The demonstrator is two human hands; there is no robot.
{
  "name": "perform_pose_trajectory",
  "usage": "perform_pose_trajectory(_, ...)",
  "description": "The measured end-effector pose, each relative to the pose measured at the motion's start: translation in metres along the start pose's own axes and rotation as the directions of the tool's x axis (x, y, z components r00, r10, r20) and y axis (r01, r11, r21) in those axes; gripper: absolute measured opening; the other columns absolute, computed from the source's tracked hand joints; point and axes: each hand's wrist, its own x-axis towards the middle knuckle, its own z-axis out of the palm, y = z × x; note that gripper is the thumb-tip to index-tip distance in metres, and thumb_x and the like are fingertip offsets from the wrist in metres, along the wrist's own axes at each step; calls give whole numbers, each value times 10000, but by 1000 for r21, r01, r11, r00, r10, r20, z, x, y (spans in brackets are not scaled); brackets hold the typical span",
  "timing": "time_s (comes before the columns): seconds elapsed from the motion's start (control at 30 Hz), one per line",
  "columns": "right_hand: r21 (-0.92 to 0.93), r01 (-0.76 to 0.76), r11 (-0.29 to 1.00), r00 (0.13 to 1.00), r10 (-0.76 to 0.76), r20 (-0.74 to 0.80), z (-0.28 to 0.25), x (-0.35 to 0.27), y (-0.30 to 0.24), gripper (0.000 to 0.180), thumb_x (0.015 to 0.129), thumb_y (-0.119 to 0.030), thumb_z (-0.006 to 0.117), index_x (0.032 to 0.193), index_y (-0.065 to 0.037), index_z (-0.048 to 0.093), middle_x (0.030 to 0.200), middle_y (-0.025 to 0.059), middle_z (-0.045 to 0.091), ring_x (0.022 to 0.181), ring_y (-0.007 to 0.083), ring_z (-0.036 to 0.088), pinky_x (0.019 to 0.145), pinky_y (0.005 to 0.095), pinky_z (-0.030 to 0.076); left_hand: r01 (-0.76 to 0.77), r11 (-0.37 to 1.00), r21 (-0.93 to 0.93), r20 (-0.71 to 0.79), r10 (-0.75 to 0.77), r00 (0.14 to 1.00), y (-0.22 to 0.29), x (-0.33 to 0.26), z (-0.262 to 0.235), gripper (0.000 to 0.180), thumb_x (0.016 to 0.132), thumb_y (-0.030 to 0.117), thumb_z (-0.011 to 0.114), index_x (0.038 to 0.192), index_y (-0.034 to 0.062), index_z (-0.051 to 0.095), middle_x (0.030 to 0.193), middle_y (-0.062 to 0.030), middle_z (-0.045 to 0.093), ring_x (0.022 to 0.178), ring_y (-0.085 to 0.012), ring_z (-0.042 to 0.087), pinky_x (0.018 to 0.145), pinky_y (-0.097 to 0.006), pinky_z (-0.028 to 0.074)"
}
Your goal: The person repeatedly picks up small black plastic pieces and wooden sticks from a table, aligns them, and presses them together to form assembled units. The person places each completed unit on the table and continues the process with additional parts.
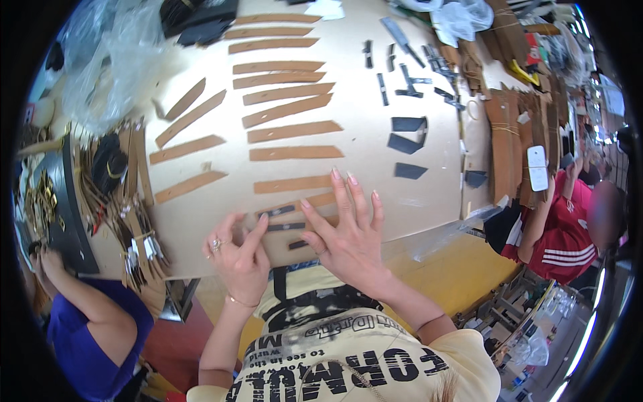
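My right hand (351,238) lies with its fingers spread over tan leather strips (296,183) near the table's front edge. Its fingertips rest on the strips and nothing is gripped. My left hand (241,260), with a ring on one finger, is beside the left ends of the nearest strips. Its fingers are bent but apart, one tip touching or just beside a small black piece (276,211) on a strip. Another black piece (285,227) lies on the strip below. A third dark piece (298,245) sits nearest me, partly covered by my right hand.
More tan strips (295,153) run up the table in a column, with several others (191,187) to the left. Black pieces (409,171) and a flat blade-like tool (402,41) lie right. Plastic bags (107,67) and strip bundles (137,231) crowd the left. Co-workers sit either side.
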Motion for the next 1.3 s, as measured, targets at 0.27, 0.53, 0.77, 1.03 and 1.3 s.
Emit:
perform_pose_trajectory(0.27, -22, 6, 1000, 891, -15, -453, -35, 69, 118, 444, 836, -92, 687, 1274, -109, 617, 933, 42, 698, 889, 200, 649, 863, 366, 456, 88, 938, -335, -92, -125, 988, 1, 7, -1, 300, 780, -70, 644, 1027, 73, 735, 1083, -104, 595, 1012, -254, 543, 916, -382, 406)
perform_pose_trajectory(0.53, -440, 129, 889, 938, -253, -236, -31, 125, 132, 676, 803, -42, 683, 1438, -143, 473, 713, -26, 658, 663, 101, 614, 869, 339, 475, -53, 969, -242, -248, -9, 969, 8, 23, -19, 279, 776, -70, 654, 1013, 56, 728, 1061, -119, 613, 987, -265, 587, 879, -365, 451)
perform_pose_trajectory(0.77, 808, -48, 587, 926, 330, -184, -60, 108, 111, 759, 798, 10, 711, 1451, -48, 330, 797, 51, 719, 743, 103, 670, 760, 257, 516, -28, 790, -612, -130, -66, 989, 32, 48, -20, 298, 774, -14, 704, 1063, 59, 724, 1073, -92, 629, 941, -216, 592, 828, -354, 432)
perform_pose_trajectory(1.03, 912, -367, 184, 927, -9, 375, -66, 67, 50, 788, 792, -8, 759, 1431, -28, 299, 869, 131, 722, 817, 142, 689, 813, 286, 519, 514, -20, -857, 515, -64, 855, 34, 65, -28, 209, 900, -6, 682, 1105, -48, 688, 955, -48, 683, 828, -71, 613, 725, -201, 512)
perform_pose_trajectory(1.3, 870, -286, 402, 944, -39, 328, -37, 60, 11, 765, 836, -44, 752, 1458, -34, 306, 908, 34, 677, 870, 108, 623, 846, 241, 448, 588, 84, -805, 531, -342, 776, 14, 41, -21, 138, 911, 54, 710, 1011, -41, 707, 804, -36, 701, 682, -41, 605, 593, -180, 484)
